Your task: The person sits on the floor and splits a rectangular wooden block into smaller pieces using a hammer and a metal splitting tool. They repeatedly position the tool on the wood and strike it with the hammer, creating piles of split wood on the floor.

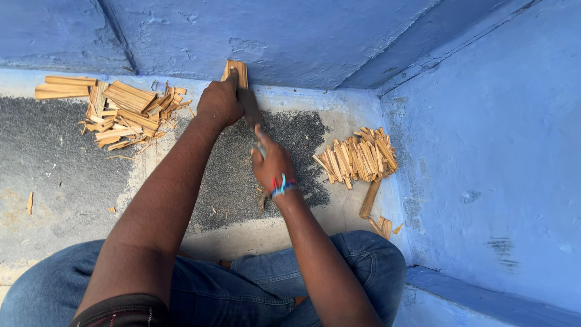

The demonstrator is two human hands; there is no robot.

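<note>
wood: upright on the floor by the blue wall - light, stiff, splits along the grain; you'd hold it at the top.
left hand: fingers closed round its top.
right hand: fist wrapped on the blade handle.
hidden: blade edge, handle and the wood's base - hard to make out.
sticks: piled at your right.

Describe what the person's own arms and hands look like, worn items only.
Both forearms are bare, with no gloves or long sleeves. The right hand wears a wristband of red and blue threads at the wrist. The left hand shows no band, ring or watch. At the bottom edge, a dark sleeve hem with reddish stripes covers the left upper arm. Blue denim trousers show beneath the arms.
</note>
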